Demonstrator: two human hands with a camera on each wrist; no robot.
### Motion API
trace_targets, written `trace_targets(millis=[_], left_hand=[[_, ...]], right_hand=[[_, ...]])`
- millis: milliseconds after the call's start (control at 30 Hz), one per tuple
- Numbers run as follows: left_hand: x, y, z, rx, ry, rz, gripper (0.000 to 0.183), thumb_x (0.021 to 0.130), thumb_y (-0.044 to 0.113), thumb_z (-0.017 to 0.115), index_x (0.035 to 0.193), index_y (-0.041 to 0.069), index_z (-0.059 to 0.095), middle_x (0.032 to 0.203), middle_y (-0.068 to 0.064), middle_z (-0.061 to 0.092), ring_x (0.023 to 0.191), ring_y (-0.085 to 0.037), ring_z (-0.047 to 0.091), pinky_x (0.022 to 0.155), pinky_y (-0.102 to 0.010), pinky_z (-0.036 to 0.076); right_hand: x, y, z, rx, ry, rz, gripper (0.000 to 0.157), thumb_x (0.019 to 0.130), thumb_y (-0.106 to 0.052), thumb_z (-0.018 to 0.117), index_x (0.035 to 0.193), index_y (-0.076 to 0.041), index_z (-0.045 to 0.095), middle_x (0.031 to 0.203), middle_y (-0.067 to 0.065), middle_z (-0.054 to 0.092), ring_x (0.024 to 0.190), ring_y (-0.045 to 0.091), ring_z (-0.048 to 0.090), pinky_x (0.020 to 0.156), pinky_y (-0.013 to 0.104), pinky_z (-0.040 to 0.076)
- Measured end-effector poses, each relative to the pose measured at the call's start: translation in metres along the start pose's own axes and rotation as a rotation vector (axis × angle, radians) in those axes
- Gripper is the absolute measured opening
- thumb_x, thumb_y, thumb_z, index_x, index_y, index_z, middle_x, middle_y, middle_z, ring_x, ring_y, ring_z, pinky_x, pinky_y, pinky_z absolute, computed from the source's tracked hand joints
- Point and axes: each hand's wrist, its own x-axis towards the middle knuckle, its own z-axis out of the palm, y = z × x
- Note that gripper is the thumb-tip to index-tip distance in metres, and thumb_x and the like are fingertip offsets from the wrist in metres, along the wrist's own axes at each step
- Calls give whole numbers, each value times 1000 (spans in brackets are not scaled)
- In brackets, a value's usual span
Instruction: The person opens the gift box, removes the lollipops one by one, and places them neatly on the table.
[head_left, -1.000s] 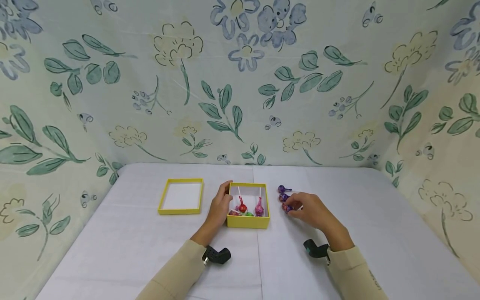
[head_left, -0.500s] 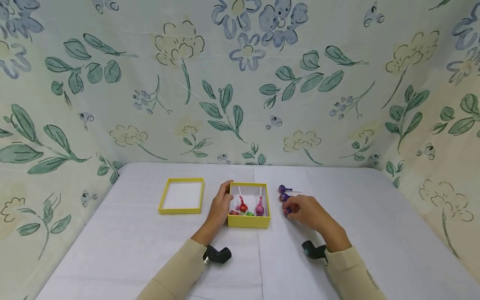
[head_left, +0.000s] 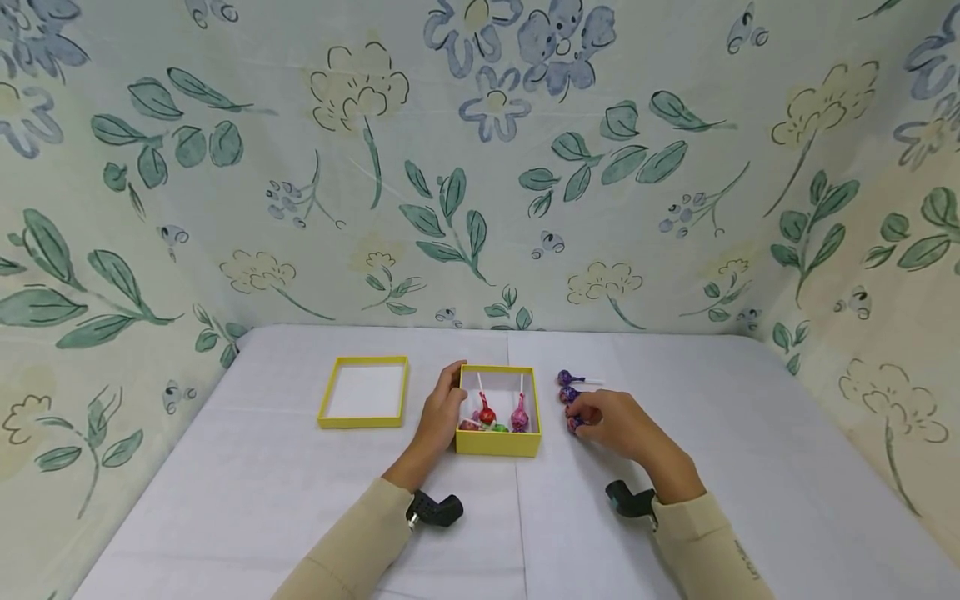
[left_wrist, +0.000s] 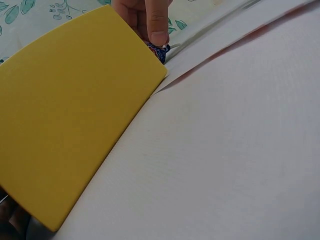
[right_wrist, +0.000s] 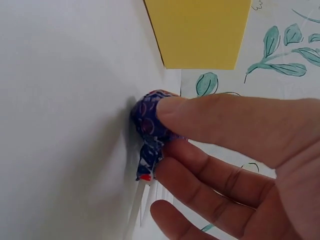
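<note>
- The right hand (head_left: 621,427) pinches 1 purple lollipop (right_wrist: 146,122): the thumb presses on the wrapped ball and another finger backs it from behind, while the other fingers are bent below.
- That lollipop is to the right of the yellow box (head_left: 497,445), near the table's (head_left: 450,533) surface; I cannot tell whether it touches it.
- 2 more purple lollipops (head_left: 565,377) lie just beyond it, in a row; the farthest has its white stick pointing right.
- The left hand (head_left: 440,412) grips the box at its left side, thumb at the rim and fingers along the outside, clamped on the wall.
- Inside the box, 1 red lollipop (head_left: 487,415) and 1 pink lollipop (head_left: 519,419) lean with sticks up toward the far wall; something green (head_left: 498,428) shows between them.
- The lid (head_left: 365,392), white inside with a yellow edge, lies left of the box, apart from it.
- A flowered cloth (head_left: 480,208) hangs behind the table.
</note>
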Motion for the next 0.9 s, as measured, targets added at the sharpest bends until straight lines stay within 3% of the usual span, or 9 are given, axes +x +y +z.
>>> trace_targets(millis=[533, 900], left_hand=[[1, -1, 0, -1, 5, -10, 51, 95, 11, 36, 146, 14, 37, 151, -4, 38, 140, -17, 32, 114, -40, 24], [2, -2, 0, 3, 6, -6, 51, 95, 11, 36, 146, 15, 37, 151, -5, 37, 140, -18, 31, 115, -41, 24]], right_hand=[[-4, -3, -6, -2, 14, 3, 20, 79, -5, 75, 97, -15, 71, 83, -2, 58, 80, 17, 52, 69, 31, 47], [-7, -12, -7, 61, 42, -28, 18, 81, -10, 76, 98, -13, 72, 83, -4, 60, 81, 16, 55, 70, 29, 50]])
